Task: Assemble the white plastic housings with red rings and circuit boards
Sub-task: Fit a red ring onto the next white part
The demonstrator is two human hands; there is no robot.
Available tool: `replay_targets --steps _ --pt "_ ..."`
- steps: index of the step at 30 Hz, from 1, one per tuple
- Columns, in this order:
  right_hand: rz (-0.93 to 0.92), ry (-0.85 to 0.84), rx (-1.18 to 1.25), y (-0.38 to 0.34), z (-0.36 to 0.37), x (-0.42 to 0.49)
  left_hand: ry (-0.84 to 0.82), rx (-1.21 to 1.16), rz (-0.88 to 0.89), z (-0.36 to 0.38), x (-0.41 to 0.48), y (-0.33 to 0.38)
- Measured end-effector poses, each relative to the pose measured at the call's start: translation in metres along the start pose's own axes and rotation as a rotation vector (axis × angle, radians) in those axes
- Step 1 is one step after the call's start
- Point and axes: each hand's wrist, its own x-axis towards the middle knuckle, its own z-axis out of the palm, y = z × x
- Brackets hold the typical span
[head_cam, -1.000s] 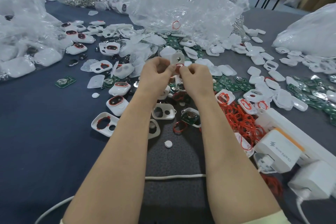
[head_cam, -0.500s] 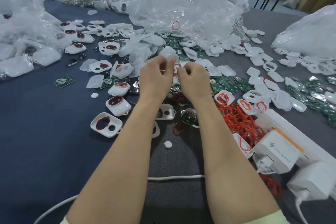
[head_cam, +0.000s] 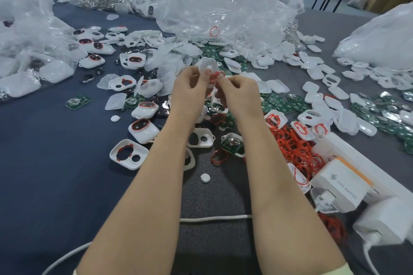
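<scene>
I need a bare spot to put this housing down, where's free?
Blue cloth left of the open housing, below the lone circuit board, is bare. So is the grey mat between small white button and cord. Crowded: red ring pile, chargers.

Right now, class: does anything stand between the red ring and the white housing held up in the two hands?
Nothing visible does. The left hand holds the white housing, and the right hand pinches the red ring right at its edge.
</scene>
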Motion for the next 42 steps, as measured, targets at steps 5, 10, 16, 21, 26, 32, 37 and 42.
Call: replay_targets --steps 5,10,16,21,26,32,37,42 --pt "0.047 0.004 -0.013 0.0 -0.001 0.001 -0.031 0.022 0.019 0.003 0.0 0.001" --pt "0.089 -0.005 -0.023 0.0 -0.004 0.002 -0.092 0.116 0.06 0.0 -0.002 0.001" --pt "0.1 -0.029 -0.066 -0.001 -0.006 0.003 -0.117 0.146 0.074 0.0 -0.003 0.0" --pt "0.11 -0.054 -0.09 -0.001 -0.006 0.002 -0.107 0.164 0.049 0.0 -0.002 0.0" --pt "0.077 -0.098 -0.136 -0.001 -0.007 0.001 -0.059 0.178 0.035 -0.001 0.001 -0.002" --pt "-0.169 0.081 -0.178 -0.001 0.001 -0.006 0.024 0.009 -0.066 -0.005 0.005 -0.005" --pt "-0.287 0.164 -0.219 -0.001 0.003 -0.006 -0.004 -0.065 -0.125 -0.003 0.005 -0.005" --pt "-0.368 0.216 -0.283 -0.001 0.009 -0.007 0.045 -0.038 -0.1 -0.003 0.006 -0.005"
